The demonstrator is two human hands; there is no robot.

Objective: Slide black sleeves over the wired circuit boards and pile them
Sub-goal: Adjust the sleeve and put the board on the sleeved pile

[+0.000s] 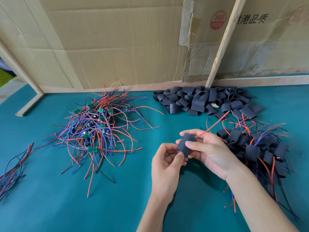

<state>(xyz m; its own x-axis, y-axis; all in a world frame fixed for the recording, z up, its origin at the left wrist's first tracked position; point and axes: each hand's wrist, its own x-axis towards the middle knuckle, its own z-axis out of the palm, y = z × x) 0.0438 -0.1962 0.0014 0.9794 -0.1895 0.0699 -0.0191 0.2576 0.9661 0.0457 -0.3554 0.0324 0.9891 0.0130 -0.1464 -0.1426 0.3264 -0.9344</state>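
A black sleeve (186, 144) is held above the teal table between both hands. My right hand (207, 148) grips its upper side with thumb and fingers. My left hand (167, 163) pinches its lower end. A red wire (211, 127) runs out of the sleeve's top toward the back right. The circuit board inside is hidden. A tangle of bare green boards with red, blue and black wires (97, 129) lies at the left. Loose empty sleeves (202, 100) are heaped at the back. Sleeved boards (257, 148) are piled at the right.
A cardboard wall (117, 39) with a slanted wooden strip (222, 44) closes the back of the table. A small bundle of loose wires (13, 166) lies at the far left edge. A wooden frame foot (30, 104) stands at the back left.
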